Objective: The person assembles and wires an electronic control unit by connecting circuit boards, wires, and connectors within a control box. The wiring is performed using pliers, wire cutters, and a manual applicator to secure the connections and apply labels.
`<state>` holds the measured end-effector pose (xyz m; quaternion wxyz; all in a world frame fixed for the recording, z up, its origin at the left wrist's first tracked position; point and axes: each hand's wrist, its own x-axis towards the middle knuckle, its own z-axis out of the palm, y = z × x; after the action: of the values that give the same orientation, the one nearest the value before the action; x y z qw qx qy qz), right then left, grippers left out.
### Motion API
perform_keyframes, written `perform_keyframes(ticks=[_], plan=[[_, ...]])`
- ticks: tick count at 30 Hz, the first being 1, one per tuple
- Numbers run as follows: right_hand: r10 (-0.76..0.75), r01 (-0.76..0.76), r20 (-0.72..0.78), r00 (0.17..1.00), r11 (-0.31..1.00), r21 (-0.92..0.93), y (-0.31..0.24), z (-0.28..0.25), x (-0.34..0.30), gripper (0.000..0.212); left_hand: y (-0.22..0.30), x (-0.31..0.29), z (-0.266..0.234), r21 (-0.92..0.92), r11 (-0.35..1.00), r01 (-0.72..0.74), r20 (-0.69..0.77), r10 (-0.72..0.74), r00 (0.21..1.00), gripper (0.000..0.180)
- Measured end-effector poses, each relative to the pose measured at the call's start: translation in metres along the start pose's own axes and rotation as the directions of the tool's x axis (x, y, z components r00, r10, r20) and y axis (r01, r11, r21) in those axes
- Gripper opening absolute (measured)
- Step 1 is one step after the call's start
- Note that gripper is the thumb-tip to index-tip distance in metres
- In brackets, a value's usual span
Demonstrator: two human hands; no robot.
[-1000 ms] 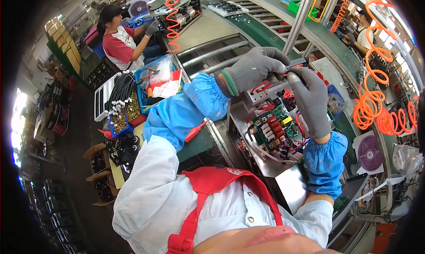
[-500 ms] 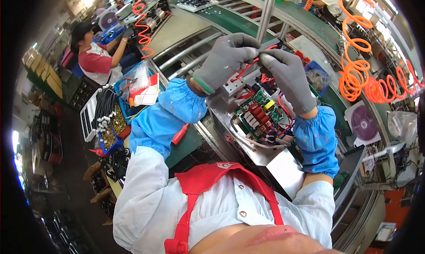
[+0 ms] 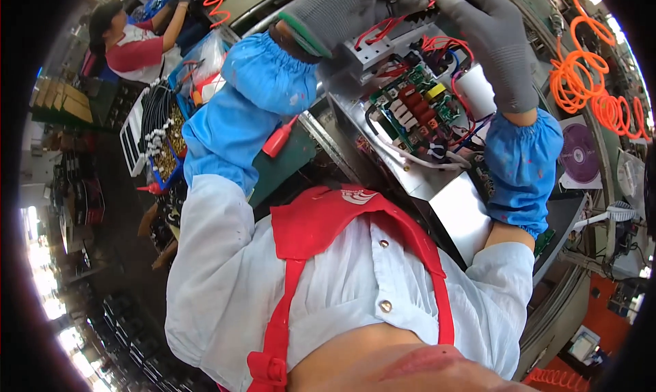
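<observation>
Both hands in grey knit gloves with blue sleeve covers, working at the top of an open metal chassis (image 3: 437,187) on the bench. Left hand (image 3: 342,9) is curled over the upper edge of a grey metal bracket (image 3: 379,50) at the chassis top, fingers bent and closed around the red wires (image 3: 376,29) there; exact pinch hidden by the glove. Right hand (image 3: 488,40) is raised just beside it, fingers bent downward over the same spot, thumb side toward the left hand; fingertips touch or nearly touch a small dark part (image 3: 427,11) at the top edge. Cannot tell whether the right hand actually grips it.

Chassis: shiny bare sheet metal, box-like, tilted toward the person, open face up. Inside sits a green circuit board (image 3: 413,112) with a row of red block components, a yellow component, black parts, copper-coloured coils. A white cylinder (image 3: 475,91) stands right of the board, touching its edge. Red, blue and black wires loop over the board's top; a white cable (image 3: 410,158) curves along its lower edge.

Around: a red squeeze bottle (image 3: 279,138) lies on the green bench left of the chassis. Orange coiled air hose (image 3: 588,85) hangs to the right. White tray of dark cables (image 3: 147,129) far left. Another person in a red and white shirt (image 3: 133,44) works at upper left.
</observation>
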<state>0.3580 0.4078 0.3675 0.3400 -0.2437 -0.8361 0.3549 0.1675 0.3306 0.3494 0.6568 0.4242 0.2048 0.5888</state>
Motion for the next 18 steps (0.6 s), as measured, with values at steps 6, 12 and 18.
perform_keyframes(ticks=[6,12,18], plan=[[-0.033,0.033,0.002,0.999,0.997,0.069,0.005,0.005,-0.006,0.026,-0.011,-0.012,-0.010,0.122,0.991,0.057,-0.331,-0.014,0.944,0.027],[-0.234,0.224,-0.074,0.969,0.967,-0.123,0.005,0.013,-0.015,0.024,-0.018,-0.016,-0.026,0.427,0.897,-0.117,-0.091,0.171,0.981,0.030],[-0.295,0.253,-0.065,0.953,0.898,-0.361,-0.002,0.016,-0.018,0.024,-0.017,-0.020,-0.010,0.083,0.996,0.015,-0.190,0.001,0.982,0.030]])
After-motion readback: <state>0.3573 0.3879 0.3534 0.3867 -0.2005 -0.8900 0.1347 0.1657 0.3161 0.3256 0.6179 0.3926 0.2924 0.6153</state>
